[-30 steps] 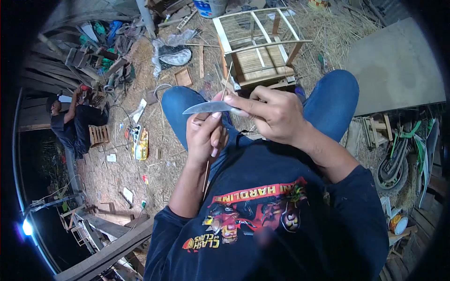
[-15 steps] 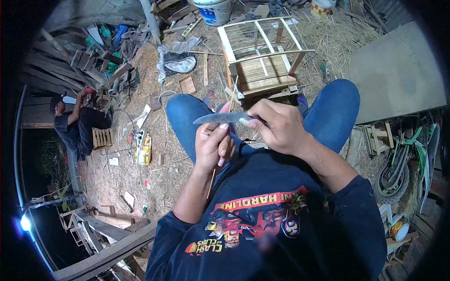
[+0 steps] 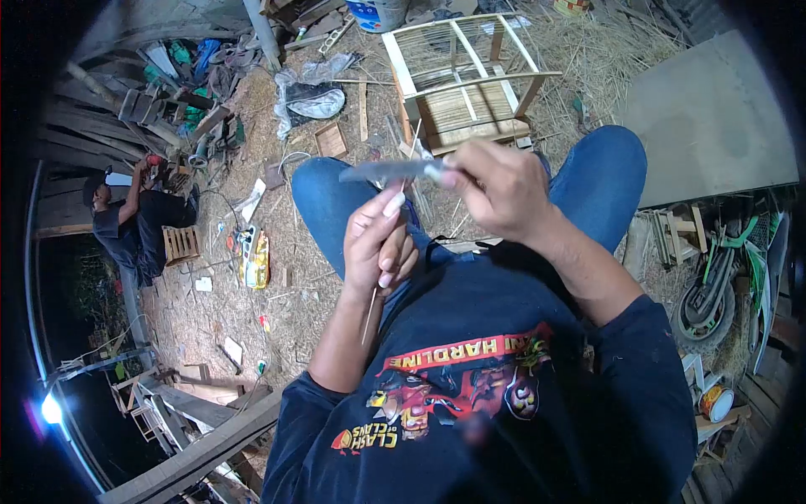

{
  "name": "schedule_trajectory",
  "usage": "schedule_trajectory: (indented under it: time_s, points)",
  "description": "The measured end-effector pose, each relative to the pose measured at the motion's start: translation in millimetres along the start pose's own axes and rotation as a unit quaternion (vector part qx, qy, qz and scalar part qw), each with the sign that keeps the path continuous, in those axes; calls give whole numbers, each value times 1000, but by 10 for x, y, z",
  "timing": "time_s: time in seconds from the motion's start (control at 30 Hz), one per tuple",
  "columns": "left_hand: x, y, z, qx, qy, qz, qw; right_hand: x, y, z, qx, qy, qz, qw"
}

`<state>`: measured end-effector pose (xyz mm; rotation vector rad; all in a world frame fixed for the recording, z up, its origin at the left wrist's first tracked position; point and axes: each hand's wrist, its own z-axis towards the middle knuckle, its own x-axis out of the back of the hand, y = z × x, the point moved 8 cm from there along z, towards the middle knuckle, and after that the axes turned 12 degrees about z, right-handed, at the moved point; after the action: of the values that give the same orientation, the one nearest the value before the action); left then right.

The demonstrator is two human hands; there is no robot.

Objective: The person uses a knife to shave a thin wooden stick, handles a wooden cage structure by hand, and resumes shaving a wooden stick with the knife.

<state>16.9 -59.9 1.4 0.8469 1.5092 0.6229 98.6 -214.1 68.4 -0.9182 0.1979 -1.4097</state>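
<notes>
My left hand (image 3: 378, 244) is closed round a thin wooden stick (image 3: 368, 317), which slants upward through the fingers and past the thumb. My right hand (image 3: 499, 186) grips a knife (image 3: 378, 171) by its handle. The blade, blurred by motion, points left and crosses the upper part of the stick, just above my left thumb. Whether its edge touches the stick cannot be made out. Both hands are in front of my dark shirt, between my bent knees.
A slatted wooden frame (image 3: 470, 130) stands ahead on the straw-strewn floor. A flat board (image 3: 714, 118) lies at the right, above a wheel (image 3: 701, 311). Another person (image 3: 126, 218) sits at the left near a small crate (image 3: 180, 244). A yellow packet (image 3: 256, 260) lies nearer.
The knife has shifted up the stick, away from my left thumb, and my right hand has risen with it. My left hand still holds the stick; the view has tilted slightly.
</notes>
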Motion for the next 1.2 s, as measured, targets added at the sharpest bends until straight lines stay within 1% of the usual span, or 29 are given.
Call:
schedule_trajectory:
  time_s: [0.1,0.17,0.2,0.27,0.3,0.4,0.43,0.47,0.53,0.57,0.6,0.67,0.7,0.73,0.8,0.87,0.93,1.0,1.07,1.1,1.13,1.2]
  points:
    - [-37,-2,12,2,1,0,1000,-21,14,-40,14,-3,-13,1000]
    - [-42,-44,-5,19,-13,0,1000,-32,-63,-74,59,-11,-41,997]
    - [-45,-61,-9,21,-12,-2,1000,-28,-31,-80,56,-12,-42,997]
    - [-50,-81,-7,21,-8,21,1000,25,117,-57,13,8,-29,999]
    - [-25,-107,6,26,-11,22,999,-42,37,-93,34,-18,-32,999]
    - [-25,-104,15,34,1,5,999,-64,-12,-98,45,-24,-22,998]
    - [-16,-108,35,29,-11,17,999,-5,91,-73,-12,-12,-7,1000]
    - [-17,-101,39,26,-12,17,999,-2,76,-79,-9,-12,-7,1000]
    - [3,-123,25,51,11,33,998,-97,10,-125,1,-50,3,999]
    - [-2,-122,19,43,19,34,998,-115,-23,-152,24,-33,23,999]
    - [14,-118,31,42,17,38,998,-104,6,-125,26,-30,22,999]
    - [9,-113,37,25,-7,76,997,-5,191,-84,-41,9,8,999]
    - [10,-116,35,27,2,85,996,-53,192,-102,-34,-12,-11,999]
    - [-15,-93,37,24,1,86,996,-67,176,-109,-31,-11,-11,999]
    - [-19,-78,24,50,27,124,991,-108,44,-123,27,-20,0,999]
    - [79,-128,19,38,12,119,992,-54,80,-102,15,-7,-25,1000]
    - [71,-104,31,25,2,101,995,-71,122,-90,-11,-18,-30,999]
    - [53,-111,21,36,5,107,994,-53,101,-54,-7,-18,-30,999]
    - [39,-112,10,32,0,63,997,-36,89,-38,-8,-18,-31,999]
    - [11,-105,7,40,-1,56,998,-20,148,-12,-14,4,-8,1000]
    - [15,-105,6,38,-1,56,998,-43,114,-40,-11,4,-7,1000]
    - [10,-137,-3,54,-13,-22,998,-143,-74,-89,34,-26,-5,999]
